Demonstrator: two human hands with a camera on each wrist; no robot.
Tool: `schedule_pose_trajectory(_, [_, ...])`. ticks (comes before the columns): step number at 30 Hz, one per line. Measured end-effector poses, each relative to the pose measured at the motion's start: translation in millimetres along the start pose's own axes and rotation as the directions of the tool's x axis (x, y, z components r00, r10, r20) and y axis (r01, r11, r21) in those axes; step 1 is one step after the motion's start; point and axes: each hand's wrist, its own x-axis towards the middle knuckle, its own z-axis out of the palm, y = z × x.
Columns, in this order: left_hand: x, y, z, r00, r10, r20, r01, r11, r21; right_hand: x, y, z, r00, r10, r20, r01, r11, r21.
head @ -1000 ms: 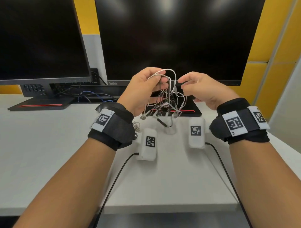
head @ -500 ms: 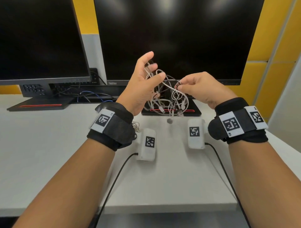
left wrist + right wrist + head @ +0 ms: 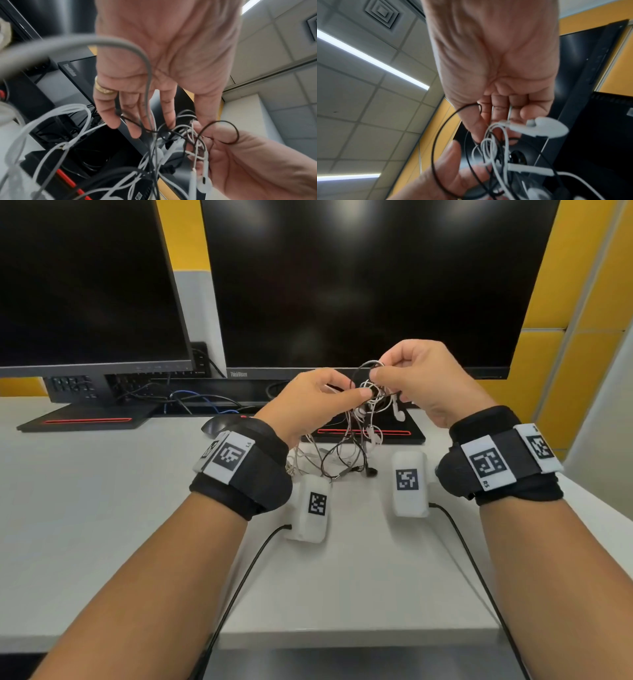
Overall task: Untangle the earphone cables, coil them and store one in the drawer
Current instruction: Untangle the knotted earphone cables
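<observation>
A tangle of white and black earphone cables point(image 3: 371, 400) hangs between my two hands above the white table point(image 3: 102, 508). Its lower loops point(image 3: 337, 458) trail onto the tabletop, with a black earbud point(image 3: 371, 472) at the end. My left hand point(image 3: 358, 393) pinches the knot from the left; cables thread between its fingers point(image 3: 135, 129). My right hand point(image 3: 380, 373) pinches the knot from the right and above, fingers curled point(image 3: 496, 115). A black loop point(image 3: 223, 132) arches over the right thumb. A white earbud point(image 3: 544, 128) dangles under the right hand. No drawer is in view.
Two white tagged boxes point(image 3: 310, 508) point(image 3: 409, 487) with black leads lie on the table under my wrists. Two dark monitors point(image 3: 359, 285) point(image 3: 85, 285) stand behind, the nearer one's base point(image 3: 414, 436) right beneath the tangle. A black mouse point(image 3: 215, 426) sits left of it.
My left hand came down from a raised, spread pose and closed on the knot. My right hand rose slightly toward it. The tangle now hangs lower, touching the table.
</observation>
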Motion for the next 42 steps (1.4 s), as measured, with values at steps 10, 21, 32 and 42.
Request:
schedule_pose_trajectory(10, [9,-7,-4,0.991,0.011,-0.13,-0.001,0.997,0.08,-1,-4,0,0.984,0.014,0.176,-0.039,0.989,0.14])
schedule_pose_trajectory(21, [6,-7,-3,0.994,0.111,0.021,-0.112,0.992,0.06,2,-1,-7,0.995,0.085,0.052,-0.094,0.973,0.21])
schedule_pose_trajectory(32, [3,-2,-4,0.98,0.201,-0.011,-0.201,0.979,-0.016,-9,-17,3,0.958,0.201,0.205,-0.207,0.978,0.007])
schedule_pose_trajectory(42, [4,-2,-6,0.974,0.202,-0.1,-0.199,0.979,0.039,1,-9,3,0.954,0.287,0.087,-0.29,0.957,0.025])
